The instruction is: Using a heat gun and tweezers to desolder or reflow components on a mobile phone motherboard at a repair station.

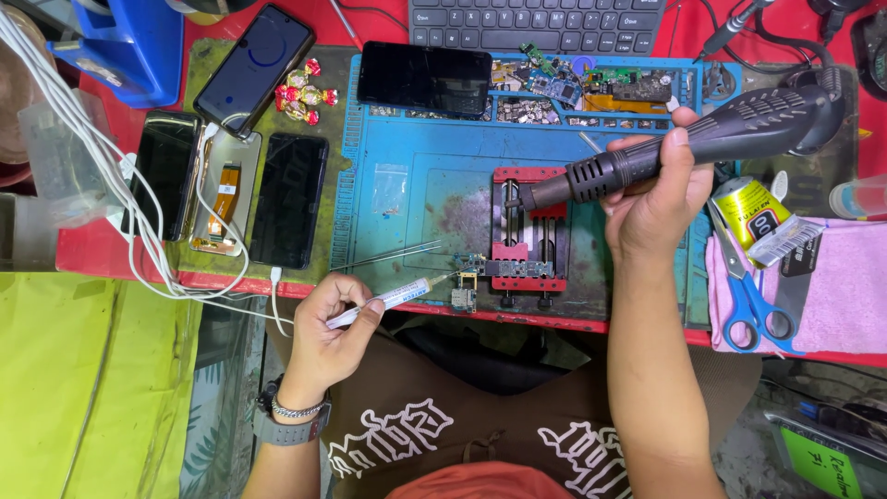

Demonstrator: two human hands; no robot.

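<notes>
Black hot-air gun (702, 148) gripped by right hand (651, 208), centre-right; left hand (337, 328) pinches clear flux syringe (393, 298): keep nozzle steady above small green clamped circuit board (494, 266).

keyboard (536, 23) cut off by top edge; syringe (393, 298) rear hidden in left grip (337, 323); board parts (591, 88) too small to id.

Your black hot-air gun (702, 148) lies near-level, nozzle left over the red clamp. Your clear syringe (388, 298) tilts, tip at the small board (469, 265).

Clamp (528, 236) on mat (416, 148); scissors (750, 296) right; phones (231, 176) left.
</notes>
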